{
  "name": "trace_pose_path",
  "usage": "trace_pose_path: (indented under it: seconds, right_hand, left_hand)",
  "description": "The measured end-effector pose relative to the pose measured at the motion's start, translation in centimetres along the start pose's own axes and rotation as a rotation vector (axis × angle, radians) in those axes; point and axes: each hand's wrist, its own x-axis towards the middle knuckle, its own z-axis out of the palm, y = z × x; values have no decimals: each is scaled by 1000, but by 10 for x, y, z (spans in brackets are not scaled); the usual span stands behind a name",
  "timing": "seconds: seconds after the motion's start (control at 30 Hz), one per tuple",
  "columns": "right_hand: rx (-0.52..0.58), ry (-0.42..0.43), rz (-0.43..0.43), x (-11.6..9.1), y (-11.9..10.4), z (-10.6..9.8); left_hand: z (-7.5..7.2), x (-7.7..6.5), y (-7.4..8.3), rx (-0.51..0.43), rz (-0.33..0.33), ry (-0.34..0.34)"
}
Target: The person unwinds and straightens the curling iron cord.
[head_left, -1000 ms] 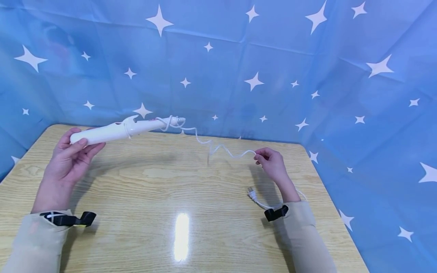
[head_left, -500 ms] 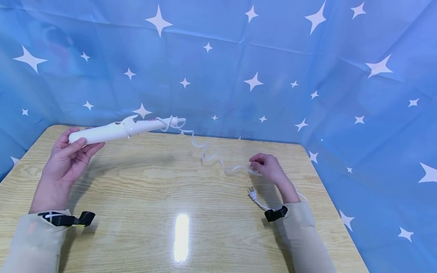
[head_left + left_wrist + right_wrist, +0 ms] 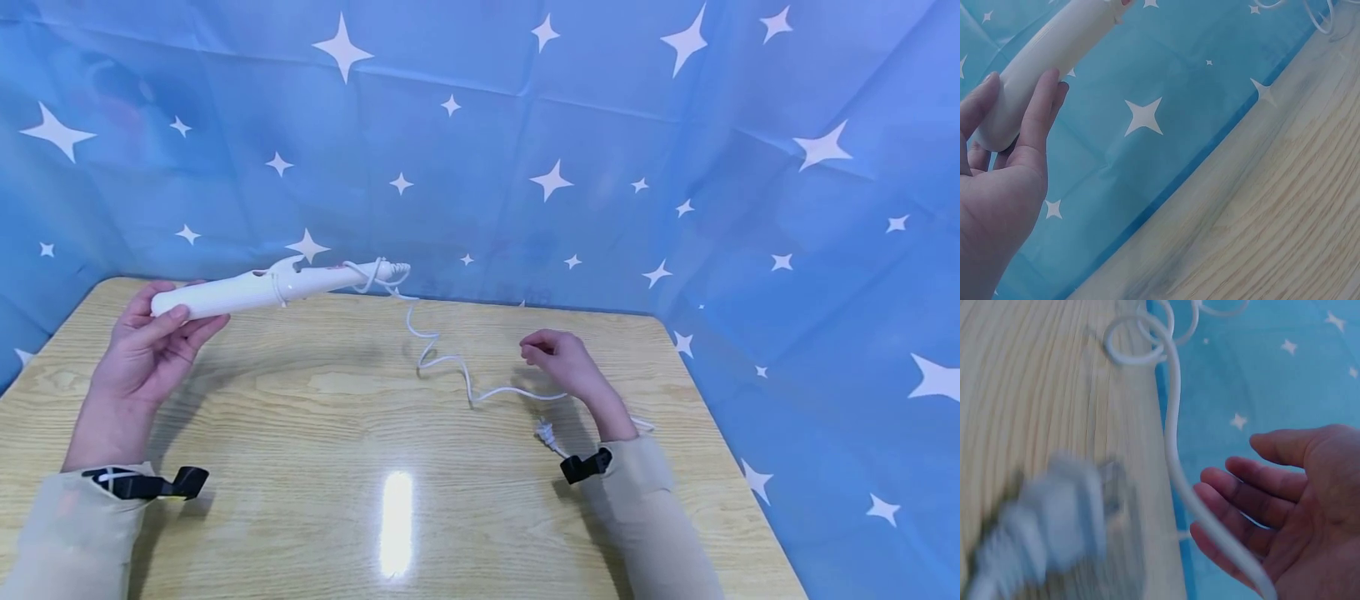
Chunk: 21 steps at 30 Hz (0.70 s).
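A white curling iron [image 3: 240,292] is raised over the left back of the table, tilted slightly up toward its cord end. My left hand [image 3: 153,354] grips its thick rounded end between thumb and fingers. In the left wrist view the fingers [image 3: 1038,115] lie along the barrel. The white cord [image 3: 517,390] loops round the handle end and trails in waves to the right. Above the cord, my right hand [image 3: 570,367] holds nothing; in the right wrist view its fingers curve loosely beside the cord [image 3: 1173,412]. The two-prong plug [image 3: 545,432] lies below the right hand.
The wood-grain table [image 3: 315,467] has a bright light reflection near its front middle. A blue curtain with white stars [image 3: 480,150] hangs behind its back edge and along its right side. Black wrist cameras [image 3: 581,467] sit at both sleeves.
My right hand has let go of the cord and moved left. The cord has dropped lower toward the table. My left hand keeps the curling iron in nearly the same place.
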Motion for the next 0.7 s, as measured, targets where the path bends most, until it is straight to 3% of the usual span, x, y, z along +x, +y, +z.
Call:
trace_pose_path:
  seconds: [0.27,0.43,0.7]
  right_hand:
    - [94,-80,-54,16,-32,40]
    - [155,-134,-84,23,-39,66]
    - [182,-182,-107,23,-32,73]
  left_hand:
    - [3,-1,-3,14,9,19]
    - [3,0,-6,30,9,22]
    - [3,0,-4,22,14,28]
